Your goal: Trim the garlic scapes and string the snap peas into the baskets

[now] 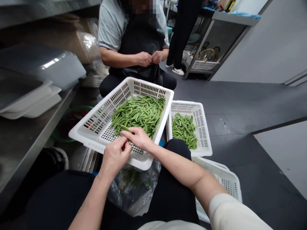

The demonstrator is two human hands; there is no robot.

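Over the near edge of a large white slotted basket point(96, 145), my two hands meet. A green pea pod point(125, 128) sticks out between the thumb and fingers of my right hand point(139, 138). My left hand point(116, 152) is closed in a pinch just beside it, close to the right fingertips; whatever is in that pinch is hidden. A heap of green pea pods point(139, 111) fills much of the basket's middle and far part. To the right, a smaller white basket point(203, 127) holds another pile of pods point(184, 129).
Opposite sits a person in a black apron point(141, 35), hands together. More white baskets point(233, 183) are low on the right. A plastic bag point(144, 185) with green scraps lies between my knees. A metal shelf point(48, 134) with plastic tubs point(55, 68) borders the left. Another person stands behind.
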